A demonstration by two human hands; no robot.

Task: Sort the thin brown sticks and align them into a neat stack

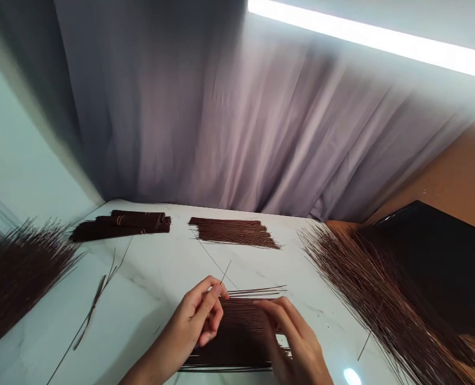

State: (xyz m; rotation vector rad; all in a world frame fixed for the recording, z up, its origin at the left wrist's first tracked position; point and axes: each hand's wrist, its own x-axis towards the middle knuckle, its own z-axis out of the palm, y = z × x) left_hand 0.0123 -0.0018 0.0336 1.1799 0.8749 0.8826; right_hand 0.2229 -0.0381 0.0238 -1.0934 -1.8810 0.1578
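Note:
My left hand (203, 310) is closed in a pinch around a thin brown stick (225, 271), which points up past the fingertips. Below both hands lies a dense pile of thin dark brown sticks (237, 342), laid side by side on the white marbled table. A few loose sticks (261, 292) lie just beyond the pile's far edge. My right hand (293, 337) is over the pile's right part, thumb and forefinger drawn together near the far edge. The thumb is blurred, and whatever those fingers may hold cannot be made out.
Tied dark bundles (129, 224) lie at the back left, with a flat stack of sticks (235, 232) right of them. Large heaps of sticks cover the left side (24, 278) and right side (382, 299). A small tied bunch (95, 305) lies left; a grey curtain (221, 133) hangs behind.

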